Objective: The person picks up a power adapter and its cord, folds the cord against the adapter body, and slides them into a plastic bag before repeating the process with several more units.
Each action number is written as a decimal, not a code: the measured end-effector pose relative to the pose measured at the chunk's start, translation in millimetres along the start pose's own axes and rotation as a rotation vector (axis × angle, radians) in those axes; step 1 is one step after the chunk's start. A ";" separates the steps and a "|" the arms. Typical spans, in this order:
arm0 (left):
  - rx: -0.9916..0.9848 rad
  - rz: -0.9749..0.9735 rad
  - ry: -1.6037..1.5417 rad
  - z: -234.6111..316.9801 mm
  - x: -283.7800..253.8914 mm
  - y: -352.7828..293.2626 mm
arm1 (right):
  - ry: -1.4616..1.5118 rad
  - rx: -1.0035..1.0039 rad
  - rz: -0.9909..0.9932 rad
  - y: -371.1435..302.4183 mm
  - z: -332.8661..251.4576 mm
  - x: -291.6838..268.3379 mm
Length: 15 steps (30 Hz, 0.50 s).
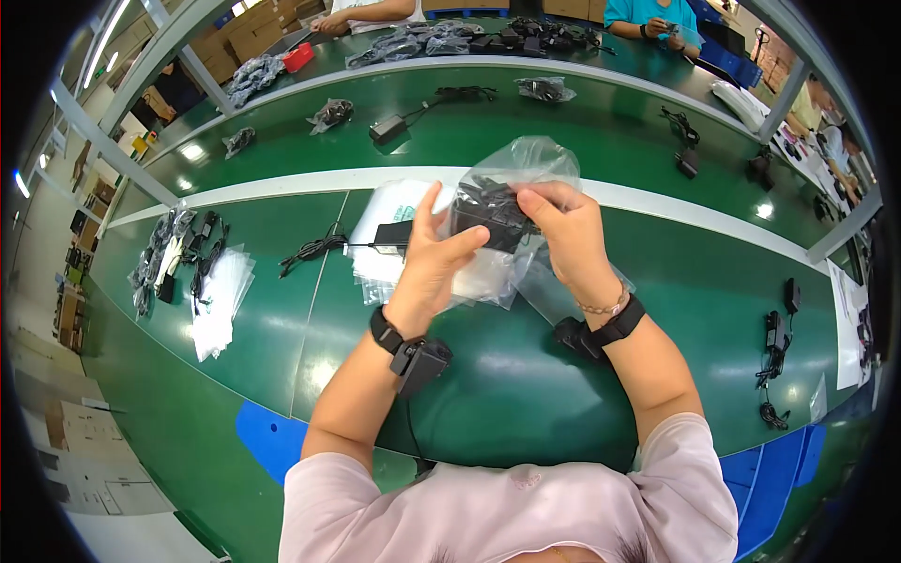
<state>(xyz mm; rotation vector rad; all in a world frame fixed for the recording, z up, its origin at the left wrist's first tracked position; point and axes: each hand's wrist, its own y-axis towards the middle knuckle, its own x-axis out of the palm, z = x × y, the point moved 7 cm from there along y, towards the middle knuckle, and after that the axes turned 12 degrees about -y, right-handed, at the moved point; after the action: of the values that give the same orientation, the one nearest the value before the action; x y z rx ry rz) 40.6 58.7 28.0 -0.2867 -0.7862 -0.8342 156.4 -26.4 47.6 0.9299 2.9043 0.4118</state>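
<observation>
A black power adapter with its coiled cord (490, 211) sits inside a clear plastic bag (537, 155) held up over the bench. My left hand (430, 258) grips the bagged adapter from its left side, thumb across the front. On the right, my right hand (565, 225) pinches the bag near its upper part, with thumb and fingers closed. Beneath both hands lies a stack of flat plastic bags (377, 211). Another black adapter (392, 236) rests on that stack beside my left hand, its cord (314, 251) stretching left.
Loose adapters and cords (192, 235) lie at the left by more flat bags (223, 296). An adapter with cord (775, 333) is at the right. Beyond the white ledge (676, 206), a green surface (563, 122) carries scattered adapters, some bagged. Co-workers sit farther back.
</observation>
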 end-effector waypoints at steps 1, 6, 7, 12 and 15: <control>0.063 0.082 0.123 11.1 0.2 -0.4 | -0.150 -0.094 0.042 -1.1 -6.3 -4.9; 0.114 -0.074 0.609 16.4 2.9 5.9 | -0.245 -0.265 -0.006 -12.9 -9.5 14.8; 0.117 -0.066 0.607 15.3 -2.2 5.2 | -0.189 -0.170 -0.031 -11.6 -3.1 13.8; 0.378 0.035 0.698 26.5 -11.0 -3.9 | 0.147 0.311 -0.119 -9.3 14.0 17.8; 0.772 -0.040 0.892 43.1 8.1 -18.6 | 0.300 0.466 -0.154 -10.7 23.0 21.6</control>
<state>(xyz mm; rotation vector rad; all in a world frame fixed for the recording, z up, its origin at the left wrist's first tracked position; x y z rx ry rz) 8.1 64.3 62.2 0.7529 -0.2164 -0.5495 136.1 -16.9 23.0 0.7262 3.3984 -0.1626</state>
